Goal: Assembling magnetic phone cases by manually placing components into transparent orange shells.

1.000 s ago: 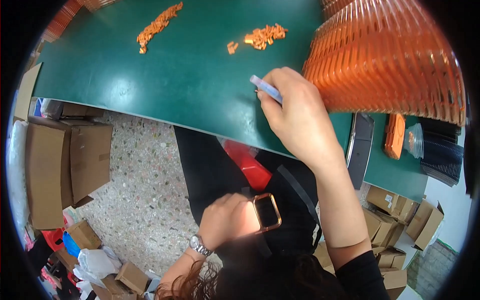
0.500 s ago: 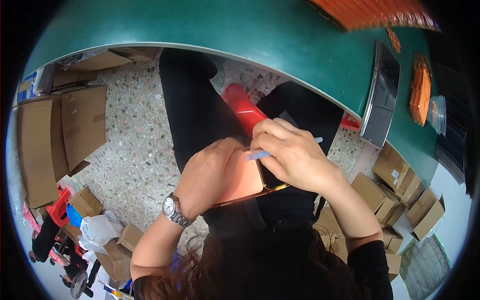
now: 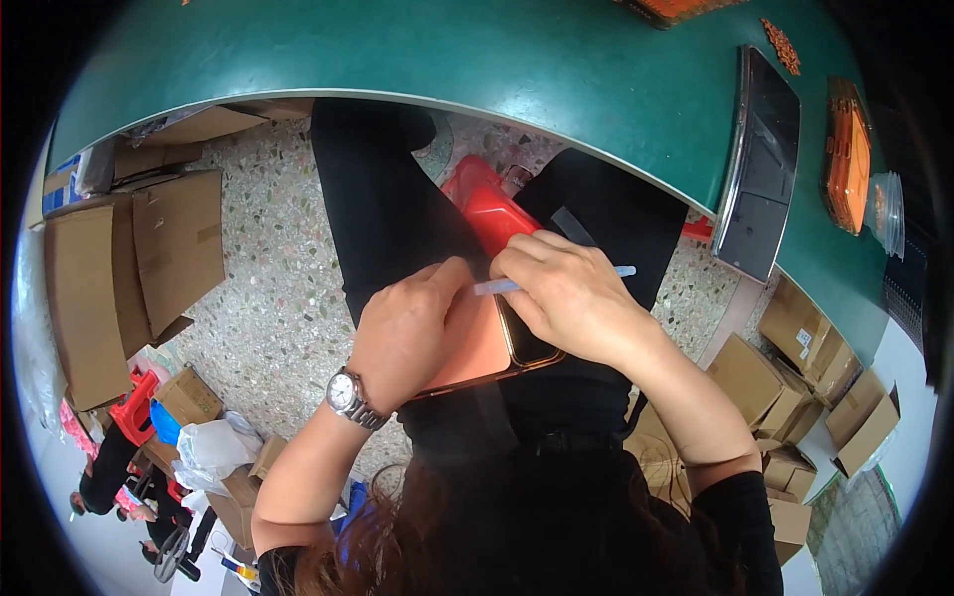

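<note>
Over my lap lies what looks like a folding phone case, with a flat salmon-orange panel (image 3: 479, 350) beside a dark, gold-rimmed panel (image 3: 527, 341). My left hand (image 3: 409, 323) is closed on the orange panel's left side, its fingertips mostly hidden. A slim translucent pale-blue stick, pen-like (image 3: 497, 286), passes through my right hand (image 3: 561, 296), which is closed round it above the dark panel. The stick's left end reaches toward my left fingers. What the right fingertips touch on the case is hidden.
Ahead curves a green table (image 3: 397, 55). On its right side are a large dark tablet-like device (image 3: 760, 164), orange cases (image 3: 848, 154) and a clear plastic cup (image 3: 884, 214). Something red (image 3: 487, 204) sits between my knees. Cardboard boxes stand left (image 3: 89, 293) and right (image 3: 750, 387).
Both hands and the case have shifted slightly left in view. The stick has moved left with my right hand and lies a little flatter. The view itself has also shifted slightly.
</note>
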### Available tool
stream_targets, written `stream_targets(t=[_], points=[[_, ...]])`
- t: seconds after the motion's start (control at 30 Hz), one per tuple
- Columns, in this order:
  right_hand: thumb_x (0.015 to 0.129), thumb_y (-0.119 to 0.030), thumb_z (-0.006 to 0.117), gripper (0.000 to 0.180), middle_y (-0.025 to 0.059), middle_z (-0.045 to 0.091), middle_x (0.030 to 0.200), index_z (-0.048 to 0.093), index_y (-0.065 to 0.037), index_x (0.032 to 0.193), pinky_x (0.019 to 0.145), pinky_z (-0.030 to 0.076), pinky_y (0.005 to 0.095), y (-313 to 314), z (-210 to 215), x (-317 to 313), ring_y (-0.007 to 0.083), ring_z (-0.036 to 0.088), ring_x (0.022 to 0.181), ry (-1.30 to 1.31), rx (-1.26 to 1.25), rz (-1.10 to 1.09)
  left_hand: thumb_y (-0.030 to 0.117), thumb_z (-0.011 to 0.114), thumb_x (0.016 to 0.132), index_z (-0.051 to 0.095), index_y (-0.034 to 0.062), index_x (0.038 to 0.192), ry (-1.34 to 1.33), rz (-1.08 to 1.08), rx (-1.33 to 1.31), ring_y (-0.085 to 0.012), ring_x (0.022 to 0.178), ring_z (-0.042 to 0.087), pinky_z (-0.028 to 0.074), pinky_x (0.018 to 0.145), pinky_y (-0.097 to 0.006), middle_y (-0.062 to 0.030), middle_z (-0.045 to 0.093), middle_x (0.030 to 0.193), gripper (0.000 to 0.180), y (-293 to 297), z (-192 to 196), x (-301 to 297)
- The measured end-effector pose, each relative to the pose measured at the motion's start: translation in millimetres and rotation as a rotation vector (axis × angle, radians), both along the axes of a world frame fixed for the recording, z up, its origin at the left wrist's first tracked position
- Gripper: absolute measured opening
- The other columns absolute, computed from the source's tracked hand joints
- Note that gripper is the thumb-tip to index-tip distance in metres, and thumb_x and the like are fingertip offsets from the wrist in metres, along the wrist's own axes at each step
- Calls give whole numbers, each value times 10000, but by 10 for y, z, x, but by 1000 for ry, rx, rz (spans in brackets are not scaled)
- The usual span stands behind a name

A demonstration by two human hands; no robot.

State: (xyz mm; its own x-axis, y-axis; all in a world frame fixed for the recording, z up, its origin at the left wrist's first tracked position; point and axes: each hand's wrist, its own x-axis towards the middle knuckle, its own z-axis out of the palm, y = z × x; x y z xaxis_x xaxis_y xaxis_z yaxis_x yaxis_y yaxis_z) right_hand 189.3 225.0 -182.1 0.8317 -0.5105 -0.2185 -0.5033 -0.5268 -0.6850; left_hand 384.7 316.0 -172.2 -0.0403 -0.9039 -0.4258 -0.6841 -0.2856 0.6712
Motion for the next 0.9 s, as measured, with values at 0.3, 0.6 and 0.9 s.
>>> stream_targets(t=[0.3, 0.6, 0.9], points=[[958, -167, 703, 346, 91, 675, 1042, 689, 12, 1254, 763, 584, 405, 99, -7, -139, 292, 660, 933, 57, -84, 9, 222, 673, 975, 597, 65, 905, -100, -139, -163, -325, 755, 714, 567, 652, -446, -119, 684, 819, 188, 39, -168, -33], [954, -181, 709, 230, 83, 681, 944, 719, 2, 1093, 656, 571, 392, 128, -26, 34, 275, 663, 841, 111, -115, -28, 222, 740, 946, 602, 62, 853, -93, -16, -259, -336, 696, 677, 535, 617, -437, -112, 651, 772, 231, 2, -208, -18], [1001, -268, 673, 439, 178, 612, 1116, 623, 21, 1327, 745, 597, 456, -148, 518, 575, 375, 699, 956, 315, -46, -36, 202, 659, 989, 665, 69, 1027, 395, 265, -103, -391, 843, 715, 573, 737, -476, -167, 730, 929, 139, 68, -434, 176]])
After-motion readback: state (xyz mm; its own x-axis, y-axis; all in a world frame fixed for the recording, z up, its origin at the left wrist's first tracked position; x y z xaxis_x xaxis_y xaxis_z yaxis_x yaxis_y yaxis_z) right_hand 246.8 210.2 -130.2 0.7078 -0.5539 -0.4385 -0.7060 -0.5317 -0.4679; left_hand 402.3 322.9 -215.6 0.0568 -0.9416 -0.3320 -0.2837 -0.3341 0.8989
